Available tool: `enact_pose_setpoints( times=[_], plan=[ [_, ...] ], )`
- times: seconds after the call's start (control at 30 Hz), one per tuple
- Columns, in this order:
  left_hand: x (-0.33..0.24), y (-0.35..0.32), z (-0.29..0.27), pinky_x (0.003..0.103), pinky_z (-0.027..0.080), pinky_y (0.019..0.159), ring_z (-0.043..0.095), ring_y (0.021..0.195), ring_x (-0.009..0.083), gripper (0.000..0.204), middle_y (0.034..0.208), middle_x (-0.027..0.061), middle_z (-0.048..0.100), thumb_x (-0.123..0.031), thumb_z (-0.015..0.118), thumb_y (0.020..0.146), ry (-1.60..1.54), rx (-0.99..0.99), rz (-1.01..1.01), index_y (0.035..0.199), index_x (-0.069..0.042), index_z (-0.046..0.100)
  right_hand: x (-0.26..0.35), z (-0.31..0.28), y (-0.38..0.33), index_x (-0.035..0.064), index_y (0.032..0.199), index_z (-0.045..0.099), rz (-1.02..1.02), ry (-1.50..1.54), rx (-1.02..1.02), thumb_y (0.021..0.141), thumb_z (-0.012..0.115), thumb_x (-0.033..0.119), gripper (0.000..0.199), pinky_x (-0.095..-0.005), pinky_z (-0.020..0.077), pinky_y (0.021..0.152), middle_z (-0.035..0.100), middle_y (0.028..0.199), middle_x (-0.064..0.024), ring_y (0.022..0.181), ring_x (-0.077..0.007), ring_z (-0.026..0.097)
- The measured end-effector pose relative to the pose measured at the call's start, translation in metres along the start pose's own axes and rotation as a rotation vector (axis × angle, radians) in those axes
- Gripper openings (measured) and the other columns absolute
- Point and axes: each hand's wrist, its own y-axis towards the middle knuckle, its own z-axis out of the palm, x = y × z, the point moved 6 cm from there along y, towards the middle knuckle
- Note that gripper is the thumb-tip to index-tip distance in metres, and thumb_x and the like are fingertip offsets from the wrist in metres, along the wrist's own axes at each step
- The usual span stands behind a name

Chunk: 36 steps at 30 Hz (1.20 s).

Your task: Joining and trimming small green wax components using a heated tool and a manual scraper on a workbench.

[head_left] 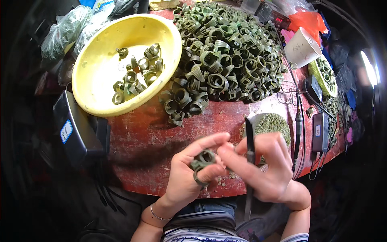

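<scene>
Above the near edge of the table, my left hand point(182, 172) is closed around a few dark green ring-shaped pieces point(205, 156). One of these rings appears to sit around the thumb. My right hand point(271, 175) grips a long, narrow, dark flat tool point(250, 142), whose exact kind I cannot make out. It stands nearly upright in the view. The fingertips of both hands meet, and whatever lies between them is hidden. Beyond the hands rises a large heap of similar green rings point(225, 52). Several more rings lie in a yellow basin point(94, 48) at the far left.
Just beyond my right hand is a round container with a rough green top point(274, 125). A white cup point(302, 47), a yellow-green basket point(331, 86) and dark cabled boxes point(320, 131) are at the right. A black box point(76, 125) stands left. Crumbs litter the red table point(141, 157).
</scene>
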Motion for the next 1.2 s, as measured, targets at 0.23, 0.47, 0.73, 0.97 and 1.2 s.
enact_pose_setpoints(
  times=[0.23, 0.47, 0.73, 0.97, 1.2],
  plan=[
    [0.004, -0.002, 0.002, 0.017, 0.042, 0.047, 0.055, 0.065, 0.0066, 0.038, 0.094, 0.0079, 0.06, -0.005, 0.07, 0.071, 0.089, 0.143, -0.075, 0.106, 0.0, 0.058, -0.011, -0.012, -0.028, -0.0005, 0.102, 0.06, 0.344, 0.237, -0.155, 0.08, 0.062, 0.01, 0.025, -0.0281, 0.0484, 0.057, 0.062, 0.079, -0.0141, 0.064, -0.0194, 0.058],
    [-0.005, 0.0, 0.011, 0.03, 0.045, 0.079, 0.056, 0.094, 0.0184, 0.03, 0.103, 0.0161, 0.059, -0.002, 0.07, 0.069, 0.237, 0.121, 0.205, 0.098, -0.001, 0.06, -0.012, -0.006, -0.059, 0.0016, 0.097, 0.049, 0.547, 0.659, -0.226, 0.089, 0.046, 0.036, 0.035, -0.03, 0.051, 0.044, 0.063, 0.061, -0.0152, 0.05, -0.0225, 0.063],
    [-0.008, -0.002, 0.01, 0.033, 0.044, 0.082, 0.056, 0.095, 0.0223, 0.028, 0.102, 0.0167, 0.059, -0.006, 0.072, 0.069, 0.377, 0.138, 0.327, 0.094, -0.001, 0.062, -0.018, 0.007, -0.074, 0.0008, 0.085, 0.05, 0.751, 0.89, -0.291, 0.086, 0.051, 0.037, 0.037, -0.0305, 0.0515, 0.045, 0.061, 0.056, -0.0152, 0.048, -0.0222, 0.062],
    [-0.001, 0.001, 0.007, 0.022, 0.05, 0.048, 0.061, 0.063, 0.0201, 0.042, 0.09, 0.0222, 0.057, -0.02, 0.078, 0.063, 0.258, 0.0, 0.17, 0.092, 0.001, 0.058, -0.024, 0.013, -0.077, -0.0038, 0.09, 0.06, 0.753, 1.071, -0.308, 0.079, 0.06, 0.004, 0.013, -0.0317, 0.0532, 0.061, 0.065, 0.074, -0.0148, 0.067, -0.0237, 0.066],
    [0.003, -0.003, 0.01, 0.015, 0.038, 0.043, 0.052, 0.054, 0.0045, 0.039, 0.089, 0.0062, 0.06, -0.011, 0.07, 0.073, 0.175, 0.061, -0.06, 0.107, 0.002, 0.057, -0.027, 0.003, -0.072, -0.0037, 0.089, 0.058, 0.638, 0.994, -0.336, 0.083, 0.059, 0.009, 0.014, -0.0294, 0.0528, 0.06, 0.065, 0.072, -0.0145, 0.065, -0.0226, 0.065]
  ],
)
